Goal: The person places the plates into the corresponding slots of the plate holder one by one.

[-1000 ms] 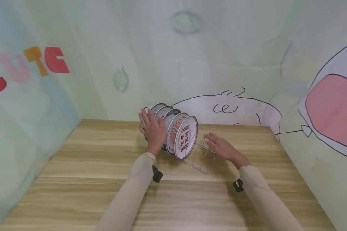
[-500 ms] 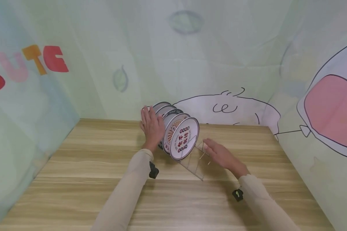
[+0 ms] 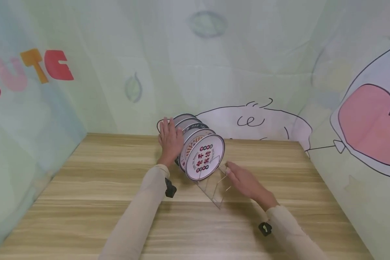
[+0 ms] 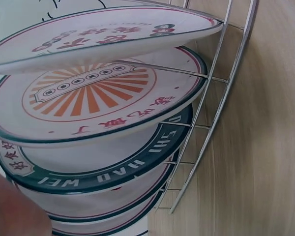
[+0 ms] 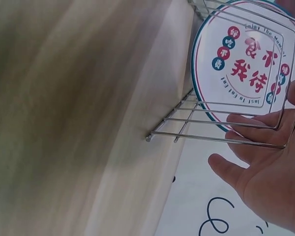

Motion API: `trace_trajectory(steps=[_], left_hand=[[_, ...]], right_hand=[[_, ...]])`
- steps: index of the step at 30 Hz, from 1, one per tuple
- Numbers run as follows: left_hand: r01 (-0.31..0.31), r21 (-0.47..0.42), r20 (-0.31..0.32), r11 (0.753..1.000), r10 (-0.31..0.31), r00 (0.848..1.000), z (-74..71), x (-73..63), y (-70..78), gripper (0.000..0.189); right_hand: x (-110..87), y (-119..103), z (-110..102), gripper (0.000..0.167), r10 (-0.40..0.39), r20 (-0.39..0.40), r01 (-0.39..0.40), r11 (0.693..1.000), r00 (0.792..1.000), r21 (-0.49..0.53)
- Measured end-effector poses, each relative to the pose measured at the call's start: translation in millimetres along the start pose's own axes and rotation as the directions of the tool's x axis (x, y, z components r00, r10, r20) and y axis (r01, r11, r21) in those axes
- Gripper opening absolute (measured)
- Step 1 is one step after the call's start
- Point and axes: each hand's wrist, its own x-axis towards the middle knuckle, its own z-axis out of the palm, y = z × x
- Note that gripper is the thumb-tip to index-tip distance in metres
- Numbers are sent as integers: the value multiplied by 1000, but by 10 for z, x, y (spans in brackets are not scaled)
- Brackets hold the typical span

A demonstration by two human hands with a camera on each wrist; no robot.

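A wire dish rack (image 3: 209, 195) stands on the wooden table and holds several round plates on edge. The front plate (image 3: 204, 158) is white with red characters and a dark rim; behind it is a plate with an orange sunburst (image 4: 91, 93). My left hand (image 3: 171, 141) rests with straight fingers against the left side of the plates; only part of it shows in the left wrist view. At the rack's near right end, my right hand (image 3: 247, 182) touches the wire loops with its palm, fingers extended past them in the right wrist view.
The wood-grain table top (image 3: 117, 173) runs under and around the rack. A printed cloth backdrop (image 3: 169, 65) with cartoon drawings rises along the back and both sides, close behind the plates. A black wrist camera (image 3: 170, 188) sits on each sleeve.
The rack has turned, its near end swinging left and toward me. The plates' printed faces point more toward me. Both hands have moved along with it, keeping contact.
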Motion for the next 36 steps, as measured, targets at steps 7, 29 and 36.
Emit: trace_trajectory(steps=[7,29,36], left_hand=[[-13,-8,36,1000,13,999,-31,51,-10,62],[-67,-81,145,995,78,986,-23,136,-52,59],[-70,-104,206,992,90,974,-50,153,-29,59]], right_hand=[[-52,-76,51,54,4,3,-4,1000,1000,29],[-328,-376,252,59,77,-26,-77,997,997,-10],[-394,-495,330,59,112,-59,-112,994,992,12]])
